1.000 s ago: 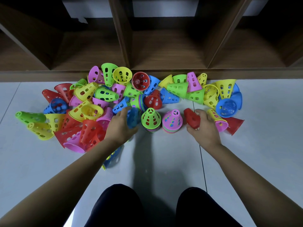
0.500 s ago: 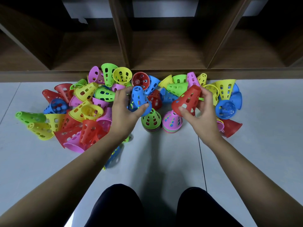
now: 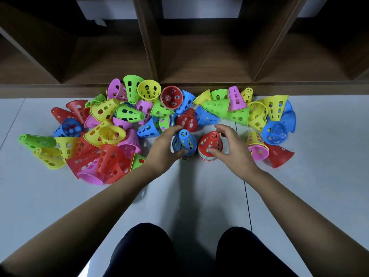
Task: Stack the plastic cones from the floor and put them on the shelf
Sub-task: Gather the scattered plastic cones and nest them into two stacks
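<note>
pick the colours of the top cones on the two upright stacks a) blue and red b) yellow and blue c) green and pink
a: a blue cone tops the left stack, gripped by the left hand; a red cone tops the right stack at the right hand.

Bright even light, soft shadows, wide-angle distortion

Likely an indoor playroom or storeroom in a home or school, judged by the pale tiled floor, the low dark-wood shelf divided into open cubbies against a white wall, and the heap of bright, hole-punched plastic cones lying along its foot.
</note>
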